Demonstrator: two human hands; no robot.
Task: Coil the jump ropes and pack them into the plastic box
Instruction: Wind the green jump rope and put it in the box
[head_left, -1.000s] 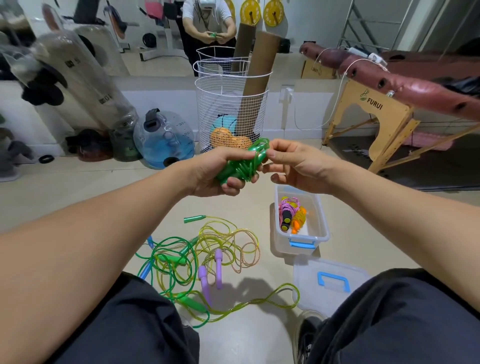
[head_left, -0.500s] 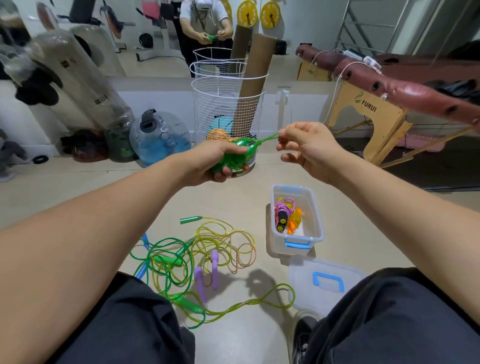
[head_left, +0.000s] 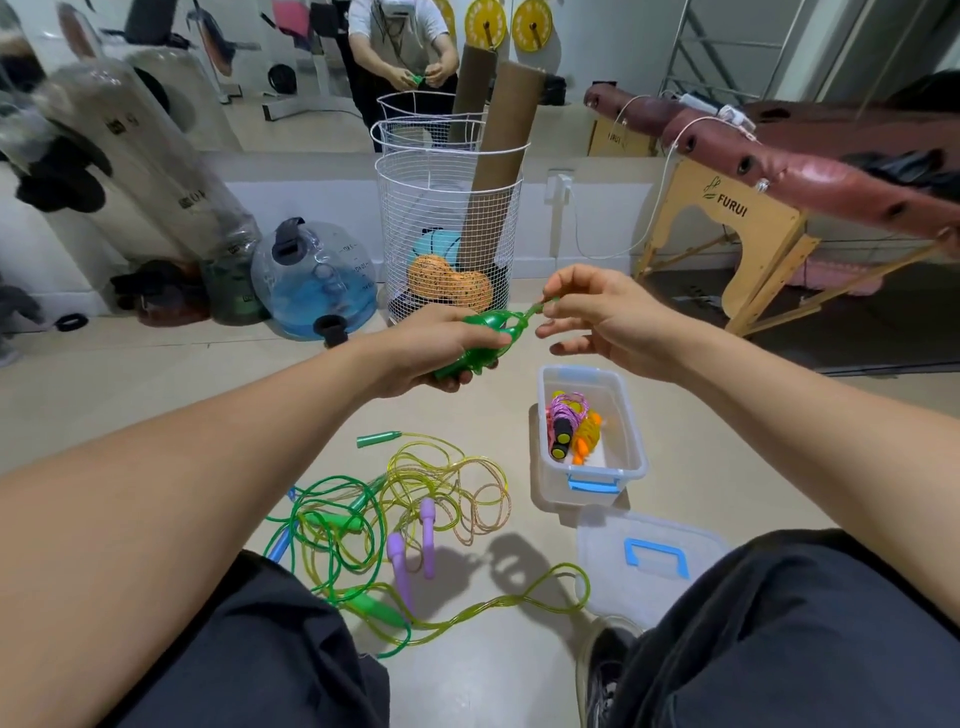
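My left hand grips a coiled green jump rope in front of me, above the floor. My right hand pinches the loose green end of that rope just to the right of the bundle. Below my hands, the clear plastic box with a blue latch stands open on the floor, holding coiled pink and orange ropes. A tangle of green, yellow and purple-handled jump ropes lies on the floor between my knees.
The box's clear lid with a blue handle lies by my right knee. A white wire basket with cardboard tubes stands behind, a blue water jug to its left, and a wooden massage table at the right.
My right hand pulled the green rope's end out to the right, then came back closer to the bundle, still pinching it. My left hand kept its hold on the coil.
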